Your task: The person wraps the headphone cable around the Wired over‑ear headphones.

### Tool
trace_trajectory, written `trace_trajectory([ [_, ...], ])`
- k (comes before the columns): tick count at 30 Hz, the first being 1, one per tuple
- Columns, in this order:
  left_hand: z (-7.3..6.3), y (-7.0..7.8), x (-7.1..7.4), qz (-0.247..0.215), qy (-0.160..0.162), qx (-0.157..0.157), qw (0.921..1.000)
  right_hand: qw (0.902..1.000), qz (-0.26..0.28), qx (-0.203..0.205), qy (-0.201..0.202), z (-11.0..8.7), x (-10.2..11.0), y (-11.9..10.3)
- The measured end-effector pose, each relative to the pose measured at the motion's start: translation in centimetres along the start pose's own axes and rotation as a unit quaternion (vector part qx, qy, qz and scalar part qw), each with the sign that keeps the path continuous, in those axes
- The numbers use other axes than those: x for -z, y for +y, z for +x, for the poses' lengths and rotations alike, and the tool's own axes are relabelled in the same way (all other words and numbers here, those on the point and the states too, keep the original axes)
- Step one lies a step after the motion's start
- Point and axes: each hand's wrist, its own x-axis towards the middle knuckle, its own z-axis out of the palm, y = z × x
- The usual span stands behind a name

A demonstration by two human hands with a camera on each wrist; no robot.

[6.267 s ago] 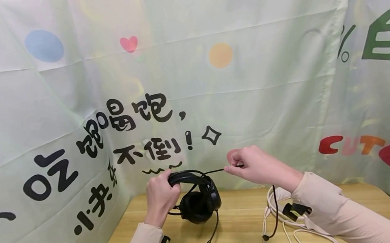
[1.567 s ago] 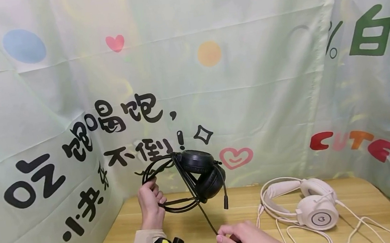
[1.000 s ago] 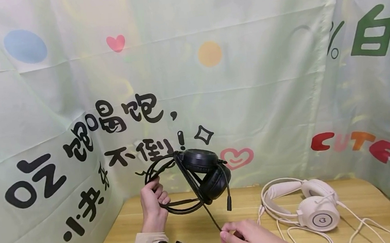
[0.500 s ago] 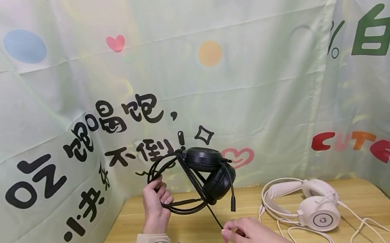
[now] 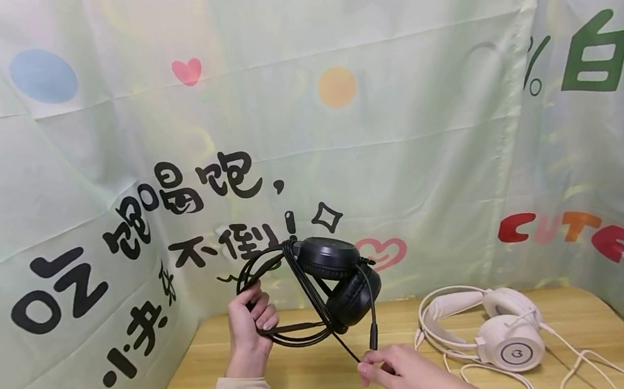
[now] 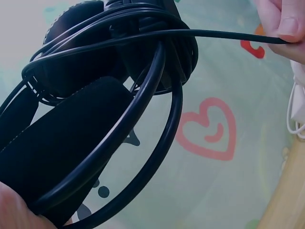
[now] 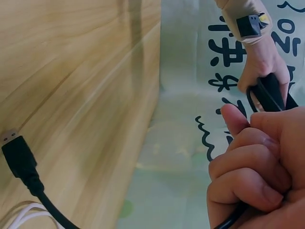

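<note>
My left hand (image 5: 252, 327) grips the headband of a black headset (image 5: 327, 257), held up sideways over the table with its ear cups to the right. Several turns of black cable (image 6: 228, 35) wrap round the headset near the ear cups. From there the cable runs taut down to my right hand (image 5: 407, 371), which pinches it between thumb and fingers. The microphone boom (image 5: 374, 337) hangs just above the right hand. In the right wrist view, a black USB plug (image 7: 19, 157) dangles at the cable's loose end, and the right fingers are curled over the cable.
A white headset (image 5: 513, 344) lies on the wooden table (image 5: 309, 385) at the right. Its white cable (image 5: 572, 362) spreads in loops around it. Printed cloth (image 5: 430, 176) hangs behind and on both sides.
Since the oldest frame, the black headset has been turned sideways and its cable wound round it. Lately, headset and hands have shifted slightly right. The right hand keeps its pinch on the cable.
</note>
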Motion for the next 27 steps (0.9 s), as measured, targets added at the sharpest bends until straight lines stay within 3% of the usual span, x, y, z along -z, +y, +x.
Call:
trace_trajectory([
  [9,-0.1,0.5,0.7,-0.005,-0.035,0.02,0.9992,0.9979,0.057,-0.026,0.016,0.1,0.2,0.6],
  [15,-0.2,0.8,1.2,-0.003,-0.057,0.027,0.998,0.9983,0.056,-0.016,0.009,0.1,0.5,1.5],
  [21,-0.2,0.8,1.7,0.013,-0.056,0.032,0.9978,0.999,0.042,0.0,0.018,0.1,0.8,2.2],
  [27,-0.3,0.9,2.2,0.027,-0.066,0.039,0.9967,0.9988,0.039,-0.024,0.018,0.2,1.2,2.2],
])
